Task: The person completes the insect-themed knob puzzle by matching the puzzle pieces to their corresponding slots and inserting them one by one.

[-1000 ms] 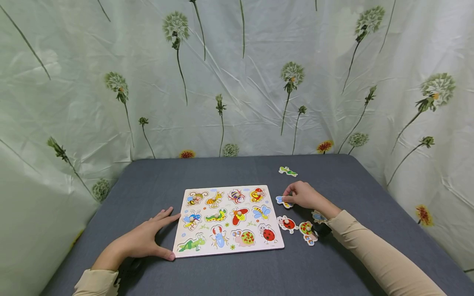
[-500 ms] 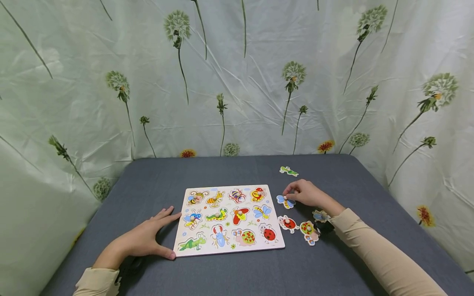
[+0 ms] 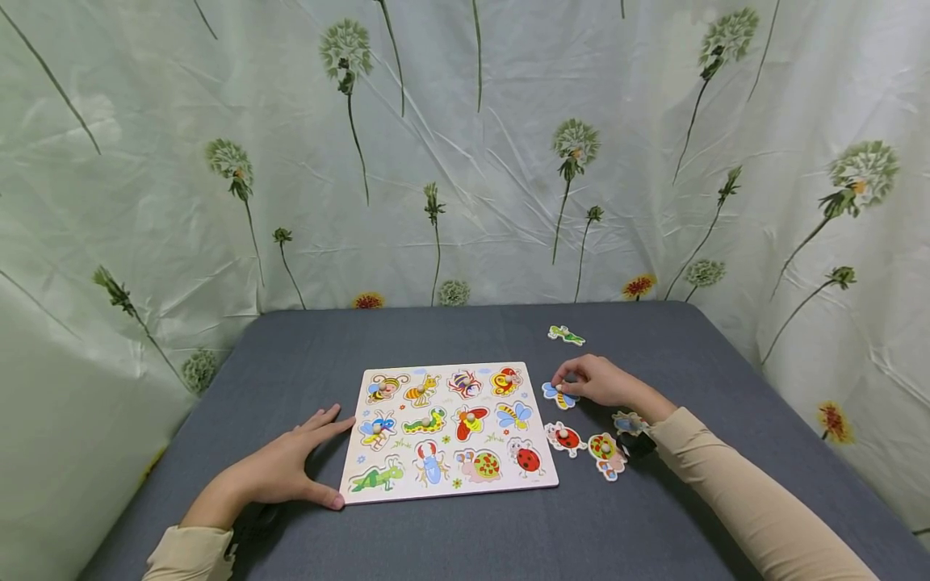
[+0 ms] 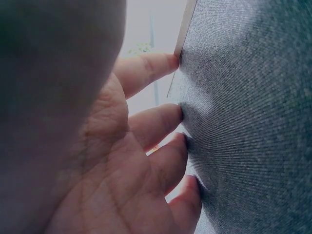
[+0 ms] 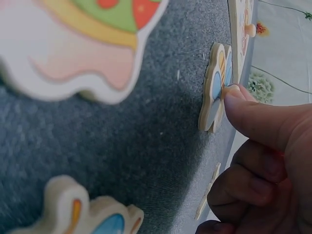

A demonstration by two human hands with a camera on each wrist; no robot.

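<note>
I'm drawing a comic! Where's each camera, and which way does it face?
Head: on the person's head, facing forward and down at the puzzle board; left hand, right hand and sleeves show.
Left wrist: worn there, facing that hand's palm and fingers, gray cloth and the board's edge.
Right wrist: worn there, facing that hand as it pinches the blue-winged piece.
Head and right wrist views share that piece.

Right wrist view crops snail piece (image 5: 90,58), blue piece (image 5: 100,213); right hand (image 3: 599,381) hides part of dragonfly piece (image 3: 562,401); we can't identify left wrist view's dark blur (image 4: 48,92).
</note>
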